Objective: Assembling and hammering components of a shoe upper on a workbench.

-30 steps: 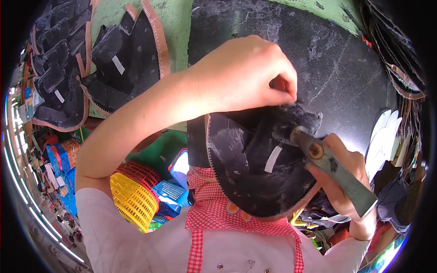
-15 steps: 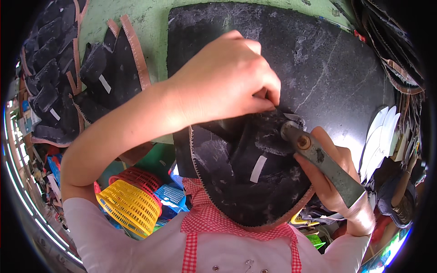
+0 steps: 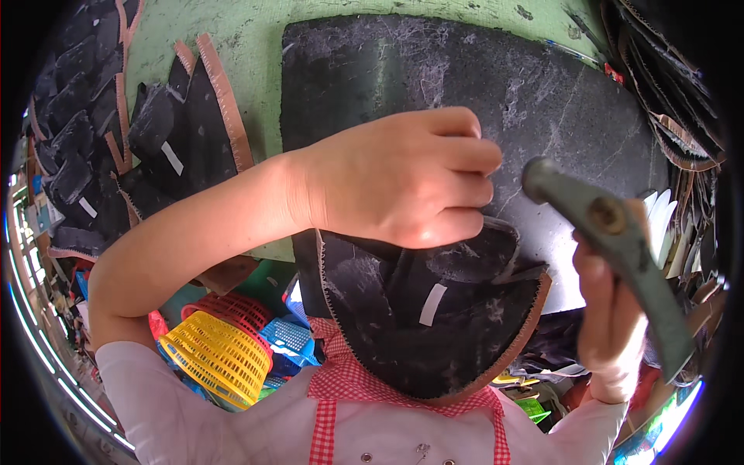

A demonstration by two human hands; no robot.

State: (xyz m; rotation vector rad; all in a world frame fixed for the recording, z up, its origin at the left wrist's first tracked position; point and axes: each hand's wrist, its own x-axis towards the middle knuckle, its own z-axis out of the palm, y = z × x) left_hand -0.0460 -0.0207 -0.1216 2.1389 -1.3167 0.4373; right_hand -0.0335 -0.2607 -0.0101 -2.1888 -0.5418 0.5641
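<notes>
Here, the left hand (image 3: 403, 182) pressed down, fingers curled shut, on the far edge of a black upper (image 3: 426, 310), a cut shoe piece with a pinked tan rim and a small white tag. That grip seemed meant to pin the piece flat where its folds overlapped, so it would not slide. The upper lay on the near edge of a dark slab (image 3: 496, 101), scratched and grey with wear, and its near half hung past the slab toward the person's red checked apron (image 3: 341, 387). The slab itself sat on a green surface (image 3: 256, 46).

The right hand (image 3: 612, 310) was wrapped tightly round the handle of a hammer (image 3: 604, 232), which stood raised to the right of the upper, its rounded head tipped toward the far left, above the slab and apart from the leather. Held that way, the head pointed at the folded seam just right of the left fingers; this looked like a lift between blows, though that is a judgement.

To the far left, more black uppers (image 3: 170, 139) with tan rims lay fanned on the surface, likely a stack kept within reach. Below the surface's near left edge sat 1 yellow basket (image 3: 209, 356), with a red and a blue one just beside it. White pieces (image 3: 659, 209) stood at the slab's right edge.
</notes>
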